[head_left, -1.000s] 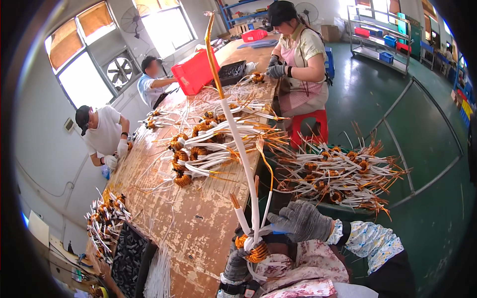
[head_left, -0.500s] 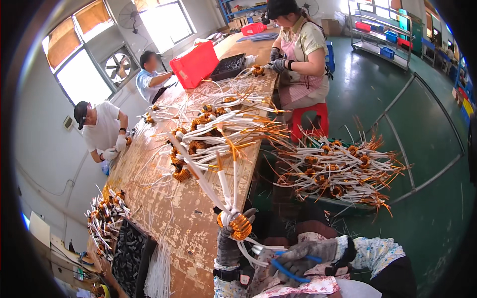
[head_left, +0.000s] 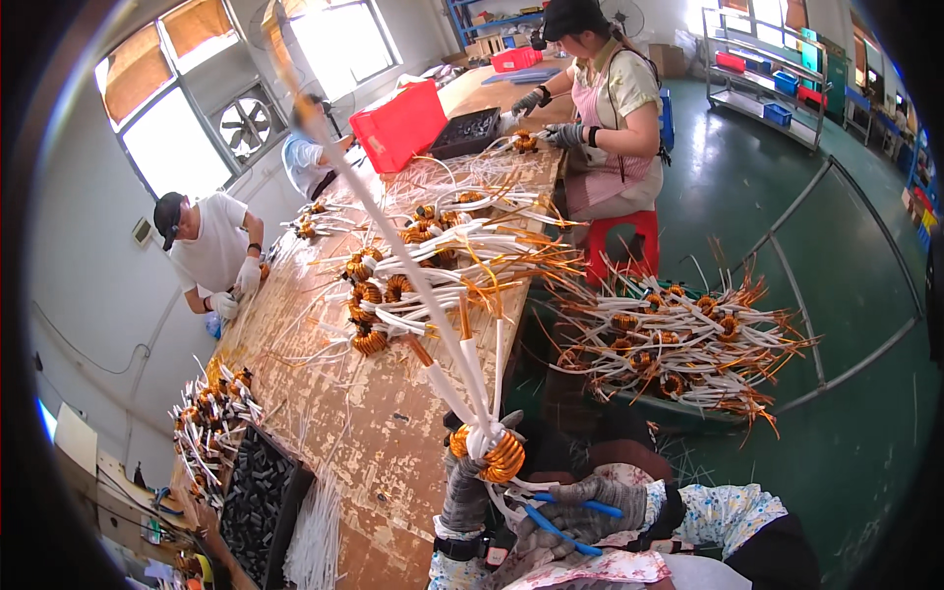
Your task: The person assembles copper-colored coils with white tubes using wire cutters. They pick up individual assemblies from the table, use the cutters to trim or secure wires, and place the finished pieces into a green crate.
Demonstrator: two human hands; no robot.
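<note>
In my gloved left hand is a ring-shaped copper coil, gripped from below. Its white-sleeved leads fan upward with bare copper-coloured ends, and one long lead reaches far up across the view. More white leads hang beneath the coil toward my lap. My gloved right hand is closed around a hand tool with blue handles, close beside those lower leads. The tool's jaws are hidden, so whether it is pliers or cutters I cannot tell.
Several similar coils lie heaped on the worn wooden table. A black tray of small black parts and white sleeves are at lower left. A heaped crate of coils stands right. Co-workers work along the table.
The coil in my left hand has shifted a little right, and its leads have swung, one now stretching much higher. My right hand still grips the blue-handled tool. The right co-worker's hands have moved apart.
</note>
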